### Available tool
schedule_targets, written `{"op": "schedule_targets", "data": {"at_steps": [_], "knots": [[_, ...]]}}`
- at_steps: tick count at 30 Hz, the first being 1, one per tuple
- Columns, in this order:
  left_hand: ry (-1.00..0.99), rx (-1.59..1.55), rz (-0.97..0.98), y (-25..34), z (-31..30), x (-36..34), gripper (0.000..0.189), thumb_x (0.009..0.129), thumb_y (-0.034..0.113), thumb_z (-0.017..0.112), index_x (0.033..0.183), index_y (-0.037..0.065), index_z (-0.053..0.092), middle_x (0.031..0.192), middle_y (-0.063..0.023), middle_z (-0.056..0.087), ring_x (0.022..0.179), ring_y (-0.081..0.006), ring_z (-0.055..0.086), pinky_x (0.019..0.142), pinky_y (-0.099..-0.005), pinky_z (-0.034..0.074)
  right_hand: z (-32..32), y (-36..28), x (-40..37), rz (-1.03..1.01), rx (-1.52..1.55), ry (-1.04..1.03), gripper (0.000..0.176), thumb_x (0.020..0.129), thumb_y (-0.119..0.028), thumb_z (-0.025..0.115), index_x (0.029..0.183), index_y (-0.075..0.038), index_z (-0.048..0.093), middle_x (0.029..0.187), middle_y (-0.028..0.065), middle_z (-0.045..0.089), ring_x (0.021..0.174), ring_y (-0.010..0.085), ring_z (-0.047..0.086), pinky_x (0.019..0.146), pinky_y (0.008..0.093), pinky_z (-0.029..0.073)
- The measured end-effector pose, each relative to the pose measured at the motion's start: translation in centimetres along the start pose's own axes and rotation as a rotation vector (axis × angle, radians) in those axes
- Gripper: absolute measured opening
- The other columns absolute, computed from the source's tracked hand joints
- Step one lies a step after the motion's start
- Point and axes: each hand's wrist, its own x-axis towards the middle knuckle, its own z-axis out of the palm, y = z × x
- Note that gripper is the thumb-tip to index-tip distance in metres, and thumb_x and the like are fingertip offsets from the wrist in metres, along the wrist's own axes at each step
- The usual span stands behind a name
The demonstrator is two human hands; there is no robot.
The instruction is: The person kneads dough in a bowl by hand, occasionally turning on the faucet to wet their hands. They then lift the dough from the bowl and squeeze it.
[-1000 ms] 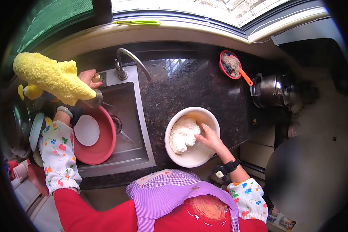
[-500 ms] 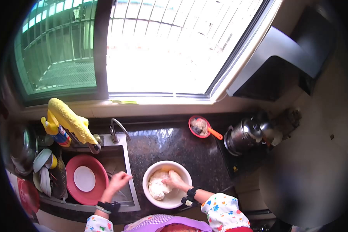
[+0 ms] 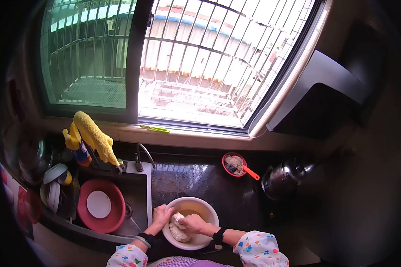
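Note:
A white bowl stands on the dark counter in front of me, with a lump of pale dough in its left part. My left hand grips the bowl's left rim, fingers closed over the edge. Inside the bowl, my right hand is closed on the dough, its fingers curled into the upper part of the lump. Some of the dough is hidden behind that hand.
Left of the bowl is a sink with a pink basin holding a white plate. A yellow cloth hangs over the faucet area. Behind the bowl sits a small red bowl with an orange handle. A metal kettle stands right.
My left hand has moved right, from over the sink to the bowl's rim. My right hand has gone from open fingers on the dough to a curled grip. The view has tilted up.

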Motion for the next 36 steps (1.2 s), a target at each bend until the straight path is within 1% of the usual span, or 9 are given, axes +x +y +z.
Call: {"op": "schedule_targets", "data": {"at_steps": [5,13,15,16,18,19,26,33,36], "knots": [[0.083,0.058,-0.105,1.2,2.3,-2.0,0.028,0.077,0.026,0.066,0.069,0.001,0.055,0.066,-0.0205,0.058,0.064,-0.0379,0.060,0.055,-0.0436,0.045,2.4,-0.8,-2.8,-0.217,-0.246,-0.064,0.014,0.071,-0.015,0.054,0.066,-0.006,0.063,0.064,0.0124,0.063,0.060,0.0284,0.064,0.052,0.0402,0.051],[-0.009,-0.061,-0.174,2.0,2.0,-2.3,0.027,0.080,0.020,0.064,0.067,0.002,0.049,0.059,-0.0194,0.054,0.058,-0.0369,0.058,0.052,-0.0419,0.043,3.4,1.1,0.7,0.009,-0.140,-0.167,0.011,0.072,-0.014,0.056,0.072,-0.009,0.066,0.072,0.0114,0.065,0.071,0.0274,0.065,0.065,0.0406,0.052],[0.027,-0.063,-0.100,2.0,2.1,-2.5,0.030,0.081,0.014,0.064,0.064,0.001,0.044,0.052,-0.0111,0.042,0.047,-0.0131,0.039,0.047,-0.0313,0.036,3.6,1.2,2.3,0.079,-0.098,-0.155,0.013,0.073,-0.015,0.056,0.075,-0.009,0.068,0.074,0.0118,0.066,0.073,0.0270,0.066,0.067,0.0396,0.052],[0.028,-0.060,-0.113,1.9,2.3,-2.5,0.030,0.081,0.014,0.064,0.064,0.001,0.044,0.052,-0.0111,0.042,0.047,-0.0131,0.039,0.047,-0.0313,0.036,3.3,1.0,2.9,0.155,-0.073,-0.121,0.015,0.074,-0.016,0.057,0.077,-0.009,0.069,0.075,0.0121,0.066,0.074,0.0267,0.066,0.069,0.0387,0.052],[0.040,-0.052,-0.084,2.1,2.1,-2.5,0.032,0.081,0.015,0.064,0.063,0.002,0.041,0.051,-0.0111,0.041,0.047,-0.0134,0.037,0.046,-0.0323,0.036,3.0,0.9,3.2,0.187,-0.083,-0.154,0.014,0.075,-0.015,0.056,0.079,-0.009,0.069,0.079,0.0128,0.066,0.077,0.0277,0.065,0.071,0.0388,0.052],[0.002,-0.041,-0.140,2.5,1.7,-2.4,0.027,0.080,0.021,0.063,0.068,0.002,0.048,0.061,-0.0197,0.055,0.062,-0.0390,0.058,0.054,-0.0442,0.044,3.5,1.2,3.2,0.201,-0.102,-0.137,0.015,0.075,-0.016,0.056,0.078,-0.009,0.069,0.079,0.0123,0.066,0.078,0.0278,0.065,0.071,0.0394,0.052],[0.006,-0.012,-0.131,1.6,2.0,-2.0,0.025,0.079,0.027,0.063,0.072,0.003,0.056,0.065,-0.0183,0.058,0.066,-0.0376,0.061,0.057,-0.0437,0.046,-0.1,2.0,-1.7,0.038,0.232,-0.119,0.046,0.068,-0.004,0.059,0.113,-0.001,0.054,0.093,0.0209,0.060,0.092,0.0331,0.060,0.079,0.0393,0.049],[0.000,0.029,-0.132,1.4,2.2,-2.0,0.028,0.078,0.030,0.062,0.072,0.003,0.055,0.066,-0.0175,0.059,0.068,-0.0375,0.061,0.059,-0.0439,0.047,1.3,5.3,0.2,0.455,1.005,0.214,0.028,0.090,-0.018,0.051,0.106,0.003,0.061,0.087,0.0056,0.064,0.075,0.0123,0.058,0.067,0.0270,0.047],[-0.014,0.056,-0.128,1.4,2.0,-1.7,0.028,0.078,0.030,0.062,0.073,0.004,0.056,0.068,-0.0180,0.060,0.070,-0.0383,0.061,0.060,-0.0450,0.047,4.5,4.1,3.2,0.364,0.783,0.389,0.040,0.078,-0.026,0.063,0.104,0.005,0.060,0.089,0.0134,0.065,0.082,0.0184,0.061,0.073,0.0318,0.048]]}}
